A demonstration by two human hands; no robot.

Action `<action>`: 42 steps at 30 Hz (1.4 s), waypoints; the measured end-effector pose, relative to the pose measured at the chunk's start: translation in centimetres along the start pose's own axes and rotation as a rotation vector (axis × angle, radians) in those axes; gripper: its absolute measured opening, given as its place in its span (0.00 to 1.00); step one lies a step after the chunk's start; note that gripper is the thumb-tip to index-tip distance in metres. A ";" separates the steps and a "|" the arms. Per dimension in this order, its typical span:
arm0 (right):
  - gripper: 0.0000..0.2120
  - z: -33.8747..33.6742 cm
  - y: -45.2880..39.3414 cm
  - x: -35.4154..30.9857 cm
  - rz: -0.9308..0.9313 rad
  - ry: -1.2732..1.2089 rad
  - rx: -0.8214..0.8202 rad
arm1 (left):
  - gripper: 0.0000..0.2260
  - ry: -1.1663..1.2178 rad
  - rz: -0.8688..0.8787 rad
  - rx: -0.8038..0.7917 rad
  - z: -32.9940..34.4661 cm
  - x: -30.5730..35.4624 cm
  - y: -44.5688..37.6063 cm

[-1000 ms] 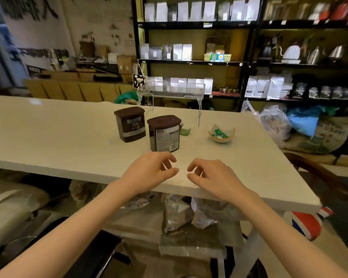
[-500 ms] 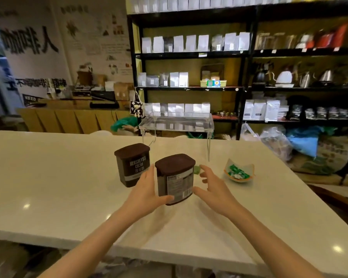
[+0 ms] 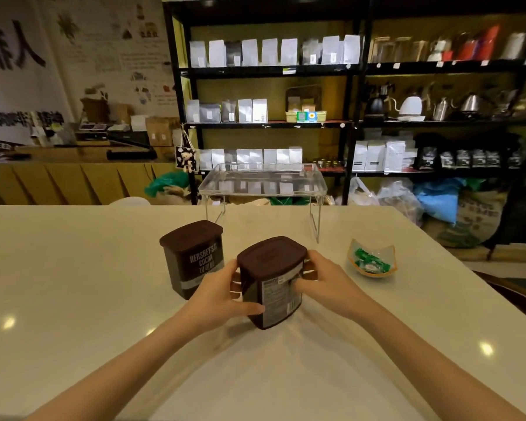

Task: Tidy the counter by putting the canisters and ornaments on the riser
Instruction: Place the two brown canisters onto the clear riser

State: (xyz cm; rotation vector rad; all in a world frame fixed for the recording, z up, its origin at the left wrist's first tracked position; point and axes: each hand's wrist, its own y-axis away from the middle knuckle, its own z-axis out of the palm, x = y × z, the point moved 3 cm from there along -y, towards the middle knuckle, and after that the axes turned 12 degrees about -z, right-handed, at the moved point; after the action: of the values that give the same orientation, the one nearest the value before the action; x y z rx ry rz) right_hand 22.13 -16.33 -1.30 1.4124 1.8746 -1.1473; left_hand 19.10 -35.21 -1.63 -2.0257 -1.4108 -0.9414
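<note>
Two brown cocoa canisters stand on the white counter [image 3: 73,284]. The near canister [image 3: 274,281] is gripped from both sides, my left hand [image 3: 222,296] on its left face and my right hand [image 3: 322,284] on its right. It leans slightly toward me. The far canister [image 3: 192,256] stands upright just behind and left, its label facing me. A clear acrylic riser [image 3: 263,183] on thin wire legs stands at the counter's far edge, nothing on its top. A small glass dish [image 3: 372,262] with green wrapped sweets sits to the right of my right hand.
Behind the counter stand black shelves [image 3: 353,123] with white pouches, kettles and bags. Sacks and plastic bags [image 3: 422,202] lie on the floor at the right. A dark chair edge [image 3: 510,290] shows past the counter's right side.
Both hands moved forward from the counter's near edge and closed around the near canister. My view lifted and came closer to the counter.
</note>
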 end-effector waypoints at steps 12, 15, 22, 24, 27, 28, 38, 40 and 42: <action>0.15 -2.9 -4.6 -2.9 -0.063 0.118 -0.112 | 0.33 0.113 -0.010 0.203 -1.4 1.5 -1.3; 0.16 -3.9 -6.5 -4.3 -0.105 0.057 -0.131 | 0.30 0.108 0.032 0.297 -2.9 3.2 -1.7; 0.13 -6.2 -13.4 -7.2 -0.171 -0.124 -0.033 | 0.31 -0.007 0.162 0.504 -7.8 8.0 -4.7; 0.11 -6.6 -15.9 -8.1 -0.184 -0.152 0.019 | 0.28 -0.024 0.208 0.530 -9.5 9.0 -6.3; 0.10 -6.9 -19.7 -9.2 -0.163 -0.268 0.082 | 0.25 -0.033 0.227 0.560 -12.0 9.8 -9.3; 0.11 -6.9 -21.0 -9.4 -0.154 -0.312 0.087 | 0.26 -0.043 0.227 0.576 -12.8 10.0 -10.4; 0.11 -4.3 -32.7 -6.7 -0.047 -0.306 0.105 | 0.27 -0.139 0.174 0.608 -16.5 7.2 -21.5; 0.11 -3.6 -34.2 -5.6 -0.027 -0.310 0.129 | 0.27 -0.144 0.148 0.593 -16.7 6.0 -23.4; 0.11 -3.0 -35.5 -4.7 -0.019 -0.318 0.149 | 0.27 -0.141 0.125 0.579 -16.7 4.9 -24.9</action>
State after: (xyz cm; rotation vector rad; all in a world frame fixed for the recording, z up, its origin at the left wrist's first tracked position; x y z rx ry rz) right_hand -9.61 -19.53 15.16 1.2058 1.6107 -1.4515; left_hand -7.46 -35.84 13.08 -1.7295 -1.4041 -0.2865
